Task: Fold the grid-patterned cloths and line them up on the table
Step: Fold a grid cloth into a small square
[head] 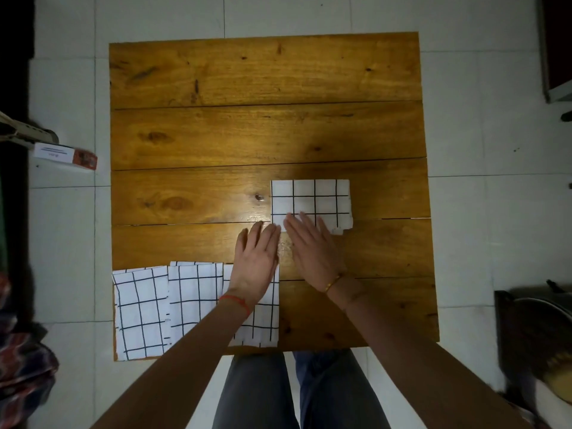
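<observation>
Cloths with a black grid on white lie in two places on a plank table. A folded cloth sits right of centre in the frame, its long side running across, its lower right corner ragged. Three more folded cloths line the lower left edge of the table side by side: a left cloth tilted slightly at the corner, a middle cloth overlapping it, and a right cloth partly covered by the person's left forearm.

Both hands reach over the middle of the table, palms down, fingers straight and close together, gripping nothing. The left hand lies flat just below and left of the lone cloth, its fingertips near the cloth's lower left corner; a red thread circles the wrist. The right hand has its fingertips on the cloth's lower edge, and a gold bangle shows at that wrist.

White floor tiles surround the table. A small box lies on the floor at the left of the frame, and the person's trousered legs show below the table's near edge.
</observation>
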`<state>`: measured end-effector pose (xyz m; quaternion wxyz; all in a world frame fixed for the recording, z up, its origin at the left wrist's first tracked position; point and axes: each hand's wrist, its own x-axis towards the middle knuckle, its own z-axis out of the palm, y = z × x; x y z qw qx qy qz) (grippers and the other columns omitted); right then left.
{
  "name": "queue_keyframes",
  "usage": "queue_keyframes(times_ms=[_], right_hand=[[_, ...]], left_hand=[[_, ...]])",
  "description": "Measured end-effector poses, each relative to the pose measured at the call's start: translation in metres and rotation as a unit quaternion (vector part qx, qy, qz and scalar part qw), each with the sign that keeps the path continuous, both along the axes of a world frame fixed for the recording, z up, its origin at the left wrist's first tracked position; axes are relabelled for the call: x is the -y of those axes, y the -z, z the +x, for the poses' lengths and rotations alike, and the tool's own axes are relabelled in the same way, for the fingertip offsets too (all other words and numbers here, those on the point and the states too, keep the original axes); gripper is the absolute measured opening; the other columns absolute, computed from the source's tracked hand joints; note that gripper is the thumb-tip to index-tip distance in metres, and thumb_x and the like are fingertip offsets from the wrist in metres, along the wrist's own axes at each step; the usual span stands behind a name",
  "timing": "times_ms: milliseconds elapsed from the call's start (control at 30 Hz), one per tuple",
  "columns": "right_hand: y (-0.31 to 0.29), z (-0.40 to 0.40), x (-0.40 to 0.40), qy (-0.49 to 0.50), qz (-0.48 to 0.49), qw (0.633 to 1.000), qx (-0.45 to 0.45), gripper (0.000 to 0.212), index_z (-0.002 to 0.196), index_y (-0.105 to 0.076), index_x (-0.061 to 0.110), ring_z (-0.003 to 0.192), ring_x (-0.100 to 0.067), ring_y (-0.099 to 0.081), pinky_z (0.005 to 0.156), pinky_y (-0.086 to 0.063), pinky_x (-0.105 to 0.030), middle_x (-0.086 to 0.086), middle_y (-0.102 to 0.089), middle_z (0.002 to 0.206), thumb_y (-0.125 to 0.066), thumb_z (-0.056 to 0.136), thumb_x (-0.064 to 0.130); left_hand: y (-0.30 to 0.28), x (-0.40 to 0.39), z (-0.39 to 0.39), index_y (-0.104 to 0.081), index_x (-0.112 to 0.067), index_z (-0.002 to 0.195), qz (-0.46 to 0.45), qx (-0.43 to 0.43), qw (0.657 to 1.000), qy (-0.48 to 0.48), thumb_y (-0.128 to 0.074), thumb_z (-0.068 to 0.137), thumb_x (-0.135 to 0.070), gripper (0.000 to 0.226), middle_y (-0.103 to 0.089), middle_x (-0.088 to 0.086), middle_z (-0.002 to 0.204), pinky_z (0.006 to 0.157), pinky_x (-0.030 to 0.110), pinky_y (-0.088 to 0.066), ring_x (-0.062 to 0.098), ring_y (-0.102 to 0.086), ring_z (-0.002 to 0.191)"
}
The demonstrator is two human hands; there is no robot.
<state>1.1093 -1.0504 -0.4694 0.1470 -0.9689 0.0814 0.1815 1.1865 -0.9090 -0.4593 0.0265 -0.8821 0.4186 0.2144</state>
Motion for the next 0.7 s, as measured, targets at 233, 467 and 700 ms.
queue_keyframes(times_ms=[233,467,700], right_hand=[[0.004,-0.023,0.012,0.011,-0.011,1.000,-0.021,0.049,0.146,-0.029,0.013,0.143,-0.024,-0.023,0.115,-0.024,-0.052,-0.005,-0.028,0.154,-0.036,0.098,0.022],[0.000,-0.068,0.058,0.051,-0.086,0.994,-0.035,0.055,0.143,-0.036,0.009,0.138,-0.025,-0.034,0.117,-0.019,-0.045,-0.008,-0.036,0.150,-0.016,0.097,0.030],[-0.009,-0.014,0.064,0.168,-0.031,0.980,0.099,0.030,0.111,-0.056,0.013,0.103,-0.024,-0.050,0.086,-0.045,-0.037,-0.007,-0.054,0.115,-0.033,0.095,0.024]], left_hand=[[0.000,-0.002,-0.007,-0.005,-0.013,0.154,0.055,-0.012,0.998,0.004,-0.039,0.098,-0.030,0.068,-0.017,0.003,0.158,0.116,0.054,-0.016,0.031,-0.014,0.145],[0.002,-0.004,-0.005,-0.007,-0.014,0.154,0.056,-0.016,0.998,0.008,-0.038,0.098,-0.029,0.066,-0.016,0.003,0.158,0.117,0.055,-0.015,0.032,-0.014,0.145],[-0.005,0.007,-0.002,-0.046,-0.010,0.131,-0.072,-0.031,0.984,-0.159,-0.051,0.090,-0.024,0.044,-0.047,0.008,0.133,0.096,0.041,-0.039,0.027,-0.045,0.118]])
